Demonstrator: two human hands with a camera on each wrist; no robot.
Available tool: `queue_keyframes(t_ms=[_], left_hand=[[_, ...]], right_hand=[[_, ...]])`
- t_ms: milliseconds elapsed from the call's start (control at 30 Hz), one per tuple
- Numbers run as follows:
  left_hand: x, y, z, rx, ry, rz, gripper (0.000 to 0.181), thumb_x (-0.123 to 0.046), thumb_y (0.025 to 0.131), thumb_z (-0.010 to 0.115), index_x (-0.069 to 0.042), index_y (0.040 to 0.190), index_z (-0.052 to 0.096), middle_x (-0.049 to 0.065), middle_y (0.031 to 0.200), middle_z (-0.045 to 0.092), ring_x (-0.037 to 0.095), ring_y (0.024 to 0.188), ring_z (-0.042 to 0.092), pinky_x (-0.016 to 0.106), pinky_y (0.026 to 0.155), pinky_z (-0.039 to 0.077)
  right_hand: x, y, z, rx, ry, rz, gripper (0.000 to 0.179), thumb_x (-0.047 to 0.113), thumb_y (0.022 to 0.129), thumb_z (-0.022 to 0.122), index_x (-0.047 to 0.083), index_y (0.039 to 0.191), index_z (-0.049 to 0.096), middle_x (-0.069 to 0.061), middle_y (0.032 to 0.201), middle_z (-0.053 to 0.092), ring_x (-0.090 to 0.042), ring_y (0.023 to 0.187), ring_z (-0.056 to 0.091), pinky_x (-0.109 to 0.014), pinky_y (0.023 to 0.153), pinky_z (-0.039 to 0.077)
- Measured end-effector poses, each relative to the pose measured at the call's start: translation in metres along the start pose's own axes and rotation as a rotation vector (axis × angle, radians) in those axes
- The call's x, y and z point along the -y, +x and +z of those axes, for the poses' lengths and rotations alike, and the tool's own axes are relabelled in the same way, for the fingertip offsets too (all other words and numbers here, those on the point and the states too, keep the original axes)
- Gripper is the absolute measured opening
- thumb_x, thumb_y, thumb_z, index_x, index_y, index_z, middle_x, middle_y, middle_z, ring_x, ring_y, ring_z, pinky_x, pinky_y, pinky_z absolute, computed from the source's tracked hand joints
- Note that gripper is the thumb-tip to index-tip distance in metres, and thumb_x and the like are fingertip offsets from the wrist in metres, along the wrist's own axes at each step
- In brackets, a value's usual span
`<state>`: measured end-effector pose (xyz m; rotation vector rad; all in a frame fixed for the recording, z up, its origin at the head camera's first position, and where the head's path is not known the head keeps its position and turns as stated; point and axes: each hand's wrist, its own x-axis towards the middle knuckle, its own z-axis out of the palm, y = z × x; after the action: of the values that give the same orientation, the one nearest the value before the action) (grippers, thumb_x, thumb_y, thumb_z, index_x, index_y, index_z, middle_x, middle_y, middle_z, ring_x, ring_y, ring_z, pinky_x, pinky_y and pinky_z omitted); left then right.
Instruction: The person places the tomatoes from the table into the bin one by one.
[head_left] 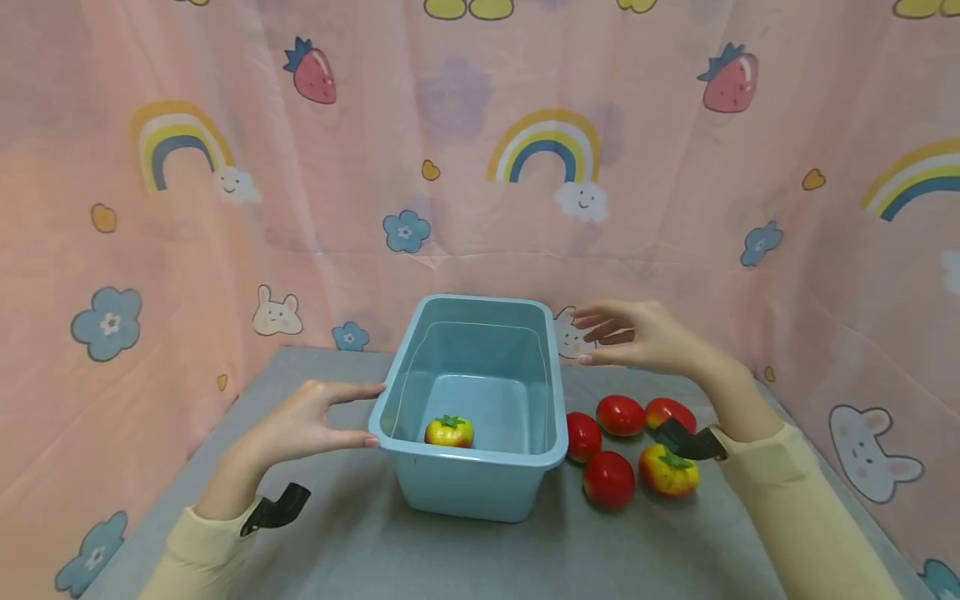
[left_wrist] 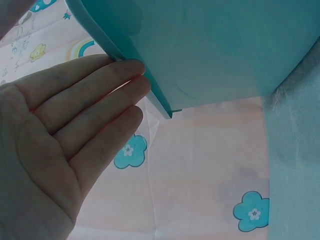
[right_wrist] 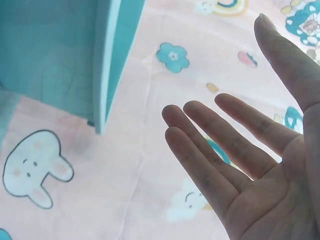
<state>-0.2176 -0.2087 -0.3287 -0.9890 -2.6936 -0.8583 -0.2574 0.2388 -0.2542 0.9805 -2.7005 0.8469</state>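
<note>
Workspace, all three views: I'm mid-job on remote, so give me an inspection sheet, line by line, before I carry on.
Surface: grey covering, under the bin and loose fruit.
Job's things: blue bin upright, one yellow-red fruit inside; to its right, four red fruits and another yellow-red fruit.
Clutter: nothing seen.
Grippers: left hand touches the bin's left rim, fingers extended; right hand is raised beyond the right rim, apart from it, holding nothing.
Cables: nothing seen.
Surroundings: pink printed cloth behind and at both sides.
</note>
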Motion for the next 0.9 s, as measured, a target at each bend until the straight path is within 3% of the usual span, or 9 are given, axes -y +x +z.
queue_keyframes(t_ms=[567,900], left_hand=[[0.0,0.0,0.0,0.002,0.004,0.004,0.068,-0.056,0.075,0.072,-0.019,0.13,0.059,-0.006,0.126,0.063,0.014,0.117,0.059,0.043,0.093,0.051],[0.0,0.0,0.0,0.002,0.0,0.006,0.068,-0.056,0.074,0.072,-0.018,0.13,0.06,-0.007,0.125,0.063,0.014,0.117,0.059,0.043,0.094,0.051]], right_hand=[[-0.027,-0.037,-0.006,-0.014,-0.038,0.124,0.059,0.032,0.08,0.075,0.012,0.131,0.054,-0.013,0.122,0.064,-0.03,0.103,0.066,-0.041,0.08,0.057],[-0.04,-0.058,-0.006,-0.02,-0.063,0.162,0.054,0.032,0.082,0.074,0.014,0.129,0.055,-0.012,0.119,0.066,-0.031,0.1,0.067,-0.036,0.075,0.059]])
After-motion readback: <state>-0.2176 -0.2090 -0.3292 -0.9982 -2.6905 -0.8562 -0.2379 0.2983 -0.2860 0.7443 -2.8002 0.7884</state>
